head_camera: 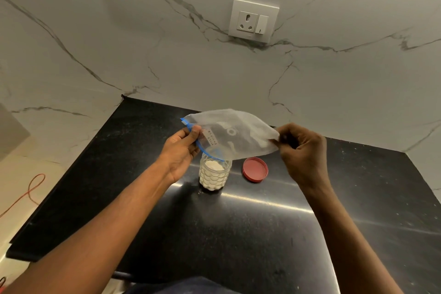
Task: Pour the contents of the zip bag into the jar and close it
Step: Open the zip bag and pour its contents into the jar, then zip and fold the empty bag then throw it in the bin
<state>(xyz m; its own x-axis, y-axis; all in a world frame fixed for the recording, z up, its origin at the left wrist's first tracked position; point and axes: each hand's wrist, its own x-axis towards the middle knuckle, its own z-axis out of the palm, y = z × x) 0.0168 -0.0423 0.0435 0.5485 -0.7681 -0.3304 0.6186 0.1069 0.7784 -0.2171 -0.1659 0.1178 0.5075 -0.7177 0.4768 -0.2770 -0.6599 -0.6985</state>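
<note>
A clear zip bag (pixel 235 135) with a blue zip strip and a small label hangs tilted over the jar, its open mouth at the jar's rim. My left hand (pixel 182 148) pinches the bag at the zip edge. My right hand (pixel 301 150) grips the bag's raised far corner. The bag looks nearly flat, with a film of white dust inside. Below it stands a clear dimpled jar (pixel 214 175), open and filled almost to the top with white powder. The red lid (pixel 254 169) lies flat on the counter just right of the jar.
A black speckled counter (pixel 238 222) carries the jar and lid. A white marble wall with a socket and switch (pixel 253 20) rises behind. The counter's left edge drops to a floor with a red cable (pixel 31 188).
</note>
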